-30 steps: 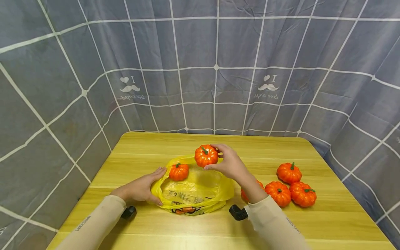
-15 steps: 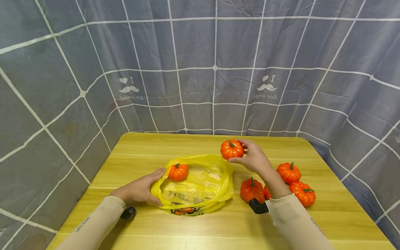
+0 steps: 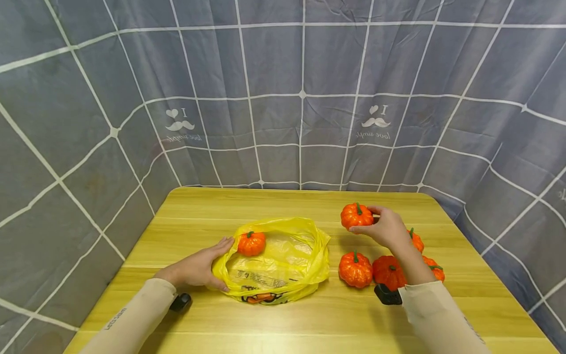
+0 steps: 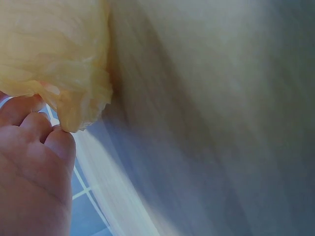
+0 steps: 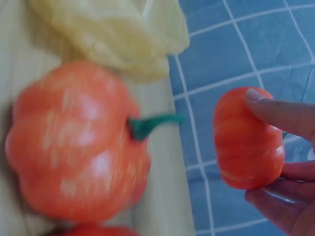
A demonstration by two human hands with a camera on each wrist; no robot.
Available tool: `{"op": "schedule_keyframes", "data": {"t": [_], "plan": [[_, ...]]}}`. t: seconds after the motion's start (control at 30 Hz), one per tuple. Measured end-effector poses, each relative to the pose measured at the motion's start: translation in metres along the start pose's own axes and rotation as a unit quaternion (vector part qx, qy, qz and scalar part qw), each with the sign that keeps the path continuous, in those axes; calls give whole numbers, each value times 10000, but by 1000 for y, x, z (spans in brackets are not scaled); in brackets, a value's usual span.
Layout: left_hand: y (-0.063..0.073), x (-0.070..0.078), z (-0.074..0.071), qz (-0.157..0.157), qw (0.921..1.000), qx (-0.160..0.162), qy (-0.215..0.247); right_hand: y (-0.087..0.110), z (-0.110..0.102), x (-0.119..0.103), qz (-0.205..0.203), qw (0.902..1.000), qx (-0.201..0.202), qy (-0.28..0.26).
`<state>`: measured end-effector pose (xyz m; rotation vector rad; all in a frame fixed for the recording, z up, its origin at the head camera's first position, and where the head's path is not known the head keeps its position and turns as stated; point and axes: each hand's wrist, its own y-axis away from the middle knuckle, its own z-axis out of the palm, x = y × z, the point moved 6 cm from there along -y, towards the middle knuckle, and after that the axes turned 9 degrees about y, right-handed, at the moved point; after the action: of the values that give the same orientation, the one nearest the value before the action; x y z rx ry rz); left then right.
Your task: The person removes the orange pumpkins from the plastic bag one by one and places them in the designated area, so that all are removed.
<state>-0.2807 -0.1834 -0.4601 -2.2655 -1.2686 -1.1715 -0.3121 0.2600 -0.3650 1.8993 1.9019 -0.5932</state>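
My right hand [image 3: 385, 227] pinches a small orange pumpkin [image 3: 356, 216] with a green stem, raised at the far right of the bag. In the right wrist view the thumb and fingers grip this pumpkin [image 5: 248, 140] from opposite sides. On the left, my left hand [image 3: 201, 265] holds the side of a yellow plastic bag [image 3: 316, 275], whose mouth gapes upward. The left wrist view has its curled fingers against the thin bag film [image 4: 54, 44]. Inside the bag, near that hand, lies another pumpkin [image 3: 251, 244].
Right of the bag, a pumpkin [image 3: 355, 270] stands on the wooden table [image 3: 265, 334], with a second pumpkin [image 3: 389, 271] beside it. Farther right, two more pumpkins are partly behind the right forearm. A grey checked curtain [image 3: 283, 123] surrounds the table's back and sides.
My right hand has carried its pumpkin from above the bag's back rim to the right, beyond the bag. The left hand, the bag and the pumpkin in it have stayed put.
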Motion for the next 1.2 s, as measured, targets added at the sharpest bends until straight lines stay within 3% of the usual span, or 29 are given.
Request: {"op": "schedule_keyframes", "data": {"t": [0.17,0.57,0.87,1.2], "plan": [[0,0,1,9,10000,9,-8,3,-1,20,256,9988,-64,403],[0,2,1,46,10000,-1,-30,6,1,47,78,9951,18,986],[1,3,1,-4,10000,18,2,9,5,53,31,9922,38,1247],[0,1,0,-74,10000,-6,31,9,7,58,105,9928,-70,1192]]}}
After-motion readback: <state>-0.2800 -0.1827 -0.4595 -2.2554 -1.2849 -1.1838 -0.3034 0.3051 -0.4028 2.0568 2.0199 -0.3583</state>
